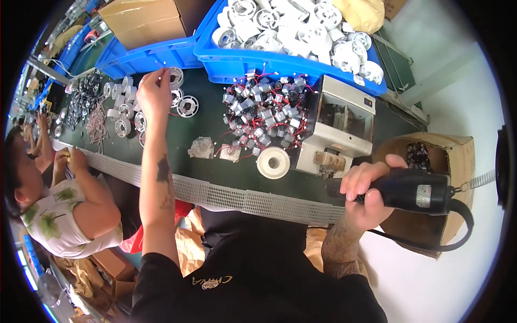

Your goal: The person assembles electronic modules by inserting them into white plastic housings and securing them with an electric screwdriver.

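Observation:
My right hand [369, 188] is wrapped round a black electric screwdriver [412, 192], held sideways at the right with its nose toward the left. My left hand [154, 97] is stretched across the green bench. Its fingers are closed beside a white round housing [175, 78], and small pale tips like wire ends show above them; what they hold is largely hidden. Another white round housing [187, 106] with an open ring lies just right of that wrist. In front of me a cream ring-shaped piece [273, 162] rests beside a beige machine [339, 124].
Small motors with red wires [264, 110] are heaped mid-bench. Behind them stands a blue crate [291, 69] of white housings. A cardboard box [458, 156] is at right, near the screwdriver's coil spring [483, 179]. At left a co-worker [70, 210] sits along the perforated edge strip [215, 198].

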{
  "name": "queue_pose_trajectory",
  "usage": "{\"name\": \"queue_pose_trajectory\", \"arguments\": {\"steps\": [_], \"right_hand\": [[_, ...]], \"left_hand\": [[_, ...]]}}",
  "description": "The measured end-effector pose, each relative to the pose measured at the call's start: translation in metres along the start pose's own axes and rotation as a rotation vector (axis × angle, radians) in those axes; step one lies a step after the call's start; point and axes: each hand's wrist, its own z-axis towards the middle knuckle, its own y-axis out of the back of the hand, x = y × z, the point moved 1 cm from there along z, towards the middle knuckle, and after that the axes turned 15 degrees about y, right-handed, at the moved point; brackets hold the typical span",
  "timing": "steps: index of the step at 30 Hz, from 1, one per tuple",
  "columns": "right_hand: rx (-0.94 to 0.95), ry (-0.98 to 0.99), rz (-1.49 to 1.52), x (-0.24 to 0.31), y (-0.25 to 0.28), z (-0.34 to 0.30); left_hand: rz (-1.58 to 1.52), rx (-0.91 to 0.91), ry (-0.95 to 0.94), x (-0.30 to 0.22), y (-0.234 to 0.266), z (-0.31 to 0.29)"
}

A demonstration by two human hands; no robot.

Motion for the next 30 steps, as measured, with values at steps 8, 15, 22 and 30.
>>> {"name": "queue_pose_trajectory", "arguments": {"steps": [8, 15, 22, 30], "right_hand": [[0.003, 0.009, -0.228, 0.008, -0.005, -0.009], [-0.007, -0.069, -0.041, 0.007, -0.015, -0.019], [-0.029, -0.002, -0.175, 0.012, 0.002, -0.017], [0.053, -0.005, -0.193, 0.005, -0.001, -0.01]], "left_hand": [[-0.128, 0.099, -0.346, -0.116, -0.034, 0.023], [0.123, 0.108, -0.525, -0.162, -0.101, 0.042], [-0.288, 0.451, -0.457, -0.17, -0.012, -0.045], [-0.179, 0.986, -0.551, -0.12, 0.044, -0.172]]}}
